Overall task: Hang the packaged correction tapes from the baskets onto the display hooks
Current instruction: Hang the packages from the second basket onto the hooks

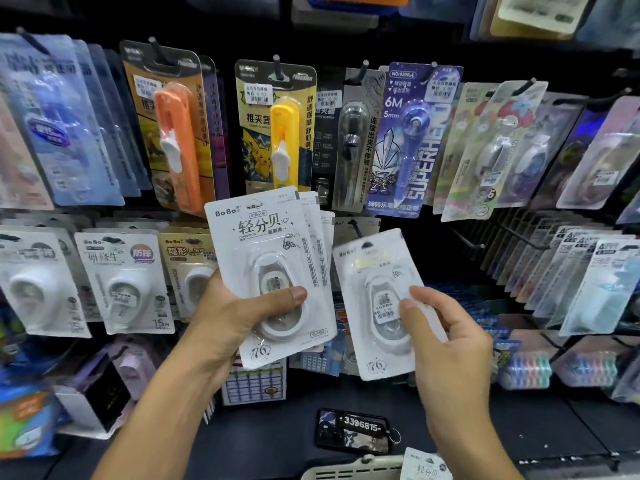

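A dark shelf (485, 427) runs below the display hooks. A phone (353, 432) in a patterned case lies flat on it. Left of the phone, a boxed item (91, 396) stands on the shelf.

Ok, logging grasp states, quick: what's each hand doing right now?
Left hand: grips a fanned stack of white correction tape packs.
Right hand: pinches a single pack below the hook.

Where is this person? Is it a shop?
Most likely a stationery shop. Packaged goods hang in rows on display hooks, and many carry price stickers. The left hand holds a stack of white correction tape packs, and the right hand holds one more pack near a hook.
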The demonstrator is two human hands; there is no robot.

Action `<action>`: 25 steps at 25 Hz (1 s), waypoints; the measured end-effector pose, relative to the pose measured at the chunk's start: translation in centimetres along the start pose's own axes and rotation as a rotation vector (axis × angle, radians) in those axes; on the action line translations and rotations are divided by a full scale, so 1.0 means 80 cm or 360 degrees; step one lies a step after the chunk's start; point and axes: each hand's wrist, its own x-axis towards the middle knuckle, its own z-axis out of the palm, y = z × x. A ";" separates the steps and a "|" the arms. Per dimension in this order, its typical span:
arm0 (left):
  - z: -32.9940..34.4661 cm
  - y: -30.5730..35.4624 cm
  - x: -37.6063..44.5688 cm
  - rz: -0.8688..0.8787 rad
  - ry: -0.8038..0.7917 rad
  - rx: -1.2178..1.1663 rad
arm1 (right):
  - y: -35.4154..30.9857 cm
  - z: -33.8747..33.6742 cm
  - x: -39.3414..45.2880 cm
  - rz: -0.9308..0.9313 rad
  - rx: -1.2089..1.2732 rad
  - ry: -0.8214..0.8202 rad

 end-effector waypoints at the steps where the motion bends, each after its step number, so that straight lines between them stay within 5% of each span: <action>1: 0.000 -0.001 0.001 0.0003 -0.0006 0.0005 | 0.001 0.002 -0.001 -0.0005 -0.0033 -0.0034; 5: 0.002 -0.002 0.001 -0.0007 -0.0025 -0.0012 | 0.013 0.014 0.005 0.0109 -0.0065 -0.0003; 10: 0.008 -0.008 -0.001 -0.0038 -0.0051 0.0021 | 0.009 0.042 0.039 0.0540 -0.0100 -0.0586; 14: 0.013 -0.010 -0.001 -0.0027 -0.0137 0.0052 | -0.006 0.046 0.007 0.0028 -0.0076 -0.0664; 20: 0.039 -0.019 -0.006 0.0068 -0.0164 0.0688 | -0.020 0.053 -0.002 0.0313 0.0279 -0.0733; 25: 0.019 -0.013 -0.006 -0.0309 -0.0321 0.0087 | -0.025 0.041 0.009 0.0328 0.0688 -0.0684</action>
